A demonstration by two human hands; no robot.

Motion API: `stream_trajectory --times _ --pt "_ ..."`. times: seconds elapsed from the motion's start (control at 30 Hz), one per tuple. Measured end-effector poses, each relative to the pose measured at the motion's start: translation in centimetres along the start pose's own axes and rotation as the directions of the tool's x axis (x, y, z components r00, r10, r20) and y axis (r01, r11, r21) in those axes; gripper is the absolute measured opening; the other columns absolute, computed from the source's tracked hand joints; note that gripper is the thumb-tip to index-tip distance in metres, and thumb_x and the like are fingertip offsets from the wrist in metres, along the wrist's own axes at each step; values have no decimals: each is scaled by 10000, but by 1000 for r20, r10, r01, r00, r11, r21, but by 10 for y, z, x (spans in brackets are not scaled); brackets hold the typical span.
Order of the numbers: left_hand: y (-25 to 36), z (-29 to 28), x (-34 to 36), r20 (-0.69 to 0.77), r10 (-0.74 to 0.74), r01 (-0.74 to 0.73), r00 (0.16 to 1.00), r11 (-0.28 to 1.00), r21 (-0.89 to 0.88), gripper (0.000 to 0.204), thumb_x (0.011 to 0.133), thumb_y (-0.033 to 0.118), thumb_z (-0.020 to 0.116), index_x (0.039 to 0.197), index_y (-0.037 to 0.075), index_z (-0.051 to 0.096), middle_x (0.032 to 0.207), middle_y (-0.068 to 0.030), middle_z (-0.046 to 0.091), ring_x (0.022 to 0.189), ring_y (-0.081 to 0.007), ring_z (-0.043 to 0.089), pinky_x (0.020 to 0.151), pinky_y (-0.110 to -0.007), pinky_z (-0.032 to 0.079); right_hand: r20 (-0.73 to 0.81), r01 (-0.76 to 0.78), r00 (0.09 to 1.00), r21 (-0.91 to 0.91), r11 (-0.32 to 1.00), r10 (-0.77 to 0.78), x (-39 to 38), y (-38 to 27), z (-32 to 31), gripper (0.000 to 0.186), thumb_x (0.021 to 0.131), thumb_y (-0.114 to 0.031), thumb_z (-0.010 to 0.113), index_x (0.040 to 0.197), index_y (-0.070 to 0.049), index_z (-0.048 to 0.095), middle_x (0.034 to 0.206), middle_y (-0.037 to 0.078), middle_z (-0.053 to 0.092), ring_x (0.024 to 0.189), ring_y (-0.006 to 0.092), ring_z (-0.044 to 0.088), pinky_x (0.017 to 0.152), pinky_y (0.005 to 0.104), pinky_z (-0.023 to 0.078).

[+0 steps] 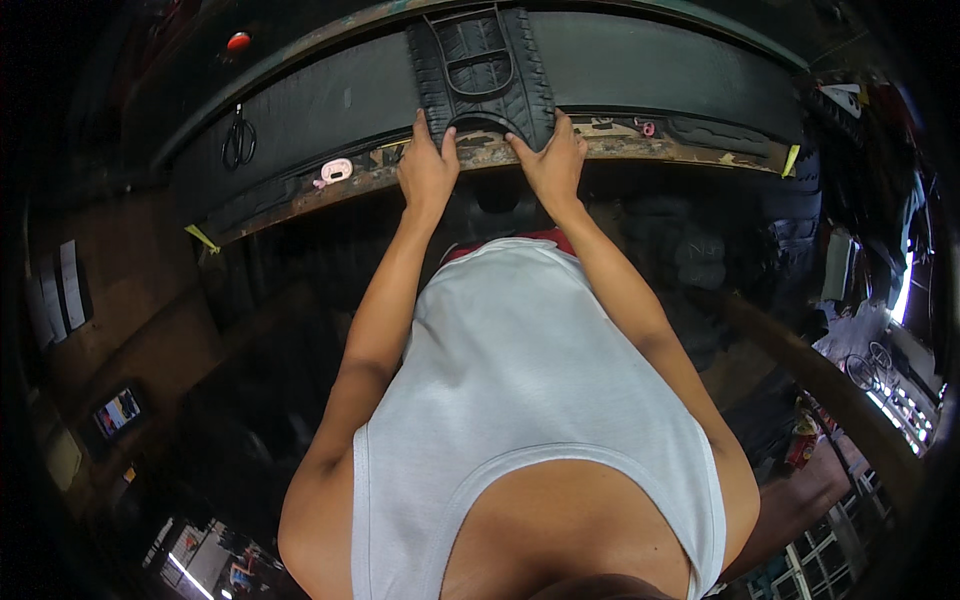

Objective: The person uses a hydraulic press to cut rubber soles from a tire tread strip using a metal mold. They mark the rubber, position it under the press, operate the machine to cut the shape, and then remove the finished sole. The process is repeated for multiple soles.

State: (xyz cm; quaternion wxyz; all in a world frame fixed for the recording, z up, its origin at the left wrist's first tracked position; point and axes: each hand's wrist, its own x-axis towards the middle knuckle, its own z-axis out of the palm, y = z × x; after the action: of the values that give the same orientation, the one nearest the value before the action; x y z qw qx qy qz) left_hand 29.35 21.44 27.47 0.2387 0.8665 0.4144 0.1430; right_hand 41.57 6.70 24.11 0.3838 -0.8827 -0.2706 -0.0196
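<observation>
A black sheet of rubber tyre tread (537, 80) lies across the dark bench surface in front of me, with a curved notch in its near edge. On top of it sits a dark, thin-walled U-shaped frame (482, 97) with a crossbar, which looks like a cutting die. My left hand (428, 172) grips the tread's near left corner, thumb by the notch. At the near right corner my right hand (552, 165) pinches the same sheet in the same way. Both hands are closed on the rubber, and neither touches the frame.
Black-handled scissors (239, 140) lie on the left of the bench. A small pink-and-white oval device (336, 171) rests near the worn wooden front edge (625, 148). Yellow strips (203, 238) mark both ends. A red round knob (238, 41) shows behind, and a lit screen (118, 412) lower left.
</observation>
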Motion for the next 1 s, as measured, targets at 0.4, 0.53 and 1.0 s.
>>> stream_trajectory --times 0.4,0.53,1.0 --pt "-9 16 -3 -130 21 -44 991 983 -177 585 954 266 618 1419 -66 494 1241 -321 631 1045 -489 654 912 -502 520 -38 91 995 -61 994 -93 -4 0 -1 787 794 -400 822 1315 94 499 1235 232 620 1134 352 572 1027 436 350" --pt "-10 15 -5 -61 -29 19 998 988 -156 593 949 264 623 1423 -65 484 1229 -330 631 1039 -489 655 896 -503 527 47 -18 999 -2 1000 18 -4 0 0 830 793 -405 824 1344 103 468 1255 252 607 1163 383 541 1031 449 343" --pt "-7 7 -1 9 -87 87 996 978 -190 629 930 277 667 1431 -20 428 1180 -365 636 1092 -509 632 929 -514 515 556 27 820 193 981 -132 4 49 -48 1247 690 -441 902 1596 -11 161 1545 278 347 1372 495 315 1171 529 276"
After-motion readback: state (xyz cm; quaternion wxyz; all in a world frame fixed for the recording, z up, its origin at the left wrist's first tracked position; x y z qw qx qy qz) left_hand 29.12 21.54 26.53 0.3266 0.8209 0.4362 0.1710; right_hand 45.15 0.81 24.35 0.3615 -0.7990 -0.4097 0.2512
